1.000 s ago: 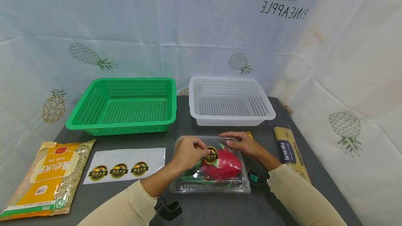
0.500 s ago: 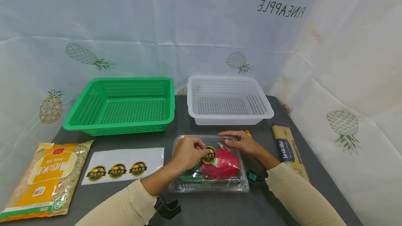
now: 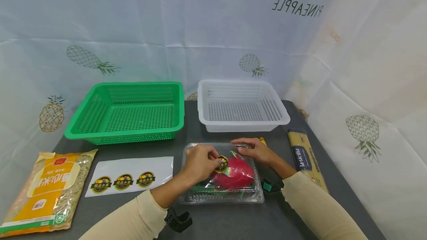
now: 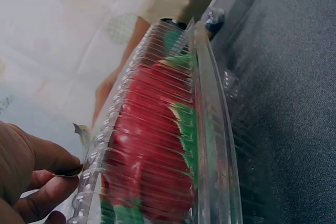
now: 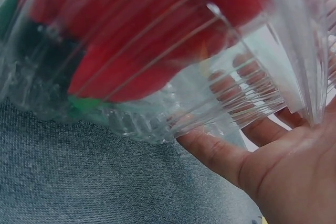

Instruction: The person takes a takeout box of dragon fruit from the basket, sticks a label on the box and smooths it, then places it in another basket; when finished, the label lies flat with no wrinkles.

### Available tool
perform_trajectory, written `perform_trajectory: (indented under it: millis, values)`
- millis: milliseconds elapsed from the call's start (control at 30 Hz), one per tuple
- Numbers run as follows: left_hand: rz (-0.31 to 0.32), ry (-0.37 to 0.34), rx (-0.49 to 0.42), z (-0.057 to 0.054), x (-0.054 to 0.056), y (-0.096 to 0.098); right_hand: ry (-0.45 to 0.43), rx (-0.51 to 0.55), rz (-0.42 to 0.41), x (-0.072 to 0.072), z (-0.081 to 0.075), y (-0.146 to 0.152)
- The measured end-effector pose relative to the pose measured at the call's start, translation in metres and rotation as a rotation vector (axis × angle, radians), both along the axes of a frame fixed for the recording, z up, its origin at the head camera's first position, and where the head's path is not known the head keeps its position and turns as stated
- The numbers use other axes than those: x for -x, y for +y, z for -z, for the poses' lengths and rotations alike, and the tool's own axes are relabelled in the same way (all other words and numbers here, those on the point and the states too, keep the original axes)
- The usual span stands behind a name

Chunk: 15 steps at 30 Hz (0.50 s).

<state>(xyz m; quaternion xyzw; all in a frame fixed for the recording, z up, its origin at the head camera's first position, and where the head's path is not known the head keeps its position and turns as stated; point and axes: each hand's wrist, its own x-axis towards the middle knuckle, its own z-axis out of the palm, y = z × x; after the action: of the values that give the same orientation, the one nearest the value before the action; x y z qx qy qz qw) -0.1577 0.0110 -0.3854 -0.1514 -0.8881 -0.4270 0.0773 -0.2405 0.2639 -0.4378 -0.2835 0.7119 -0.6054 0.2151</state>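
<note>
A clear plastic clamshell box (image 3: 221, 197) lies closed on the table, with a red dragon fruit (image 3: 237, 175) and its green tips showing inside. My left hand (image 3: 201, 163) pinches the edge of a round black-and-gold sticker (image 3: 221, 165) between thumb and fingertips, right at the top of the lid. In the left wrist view those fingertips (image 4: 71, 174) are beside the lid's ribbed edge. My right hand (image 3: 258, 153) holds the box's far right corner, thumb on one side and fingers round the other; the right wrist view shows its fingers partly through the plastic.
Left of the box lies a white sheet (image 3: 133, 166) with 3 similar stickers, then a bag of grain (image 3: 50, 192). A green basket (image 3: 126, 136) and a white basket (image 3: 245, 127) stand behind. A pasta packet (image 3: 306, 156) lies right, and a yellow item (image 3: 262, 140) peeks out behind the right hand.
The head view has shifted slightly, so everything sits a little further left in it. Both hands, the sticker and the box keep nearly the same positions relative to each other.
</note>
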Motion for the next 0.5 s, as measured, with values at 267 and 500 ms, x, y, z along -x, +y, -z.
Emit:
perform_trajectory:
  millis: [267, 500]
  values:
    - [-0.011, 0.091, 0.142, 0.0006, -0.0018, 0.0028, 0.004, -0.006, -0.008, 0.0015, 0.0008, -0.0001]
    - [-0.006, 0.130, 0.222, -0.0004, -0.0022, 0.0030, -0.001, -0.005, 0.002, -0.0010, -0.0005, -0.0004]
